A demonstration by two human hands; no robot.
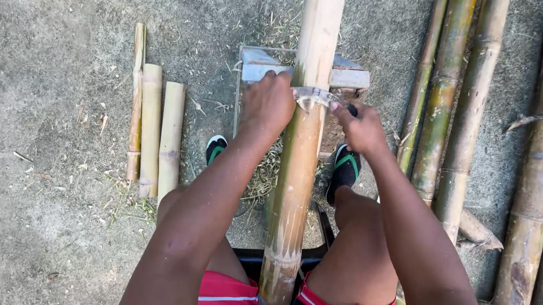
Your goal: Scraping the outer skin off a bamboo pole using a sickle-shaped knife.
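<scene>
Two bare hands work a curved metal blade (314, 98) laid crosswise over a long bamboo pole (297, 175) that runs between the seated person's knees and away toward the top of the view. Both arms stretch forward, nearly straight, forearms angled inward to meet at the pole. The left hand (267, 102) is clenched, knuckles up, over the blade's left end, pressed against the pole's side; the right hand (361, 128) grips the blade's right end, thumb and fingers closed around a dark handle tip.

Under the blade the pole is smooth and pale tan; nearer the body it turns mottled green-brown, with a ringed node low down. It rests across a grey metal support (340, 78) on rough concrete ground (29, 214) strewn with fibrous shavings (261, 175). Black sandals with green straps (345, 168) flank the pole.

Three short cut bamboo lengths (152, 126) lie side by side well to the left. Several long, weathered green poles (470, 113) lie parallel at right.
</scene>
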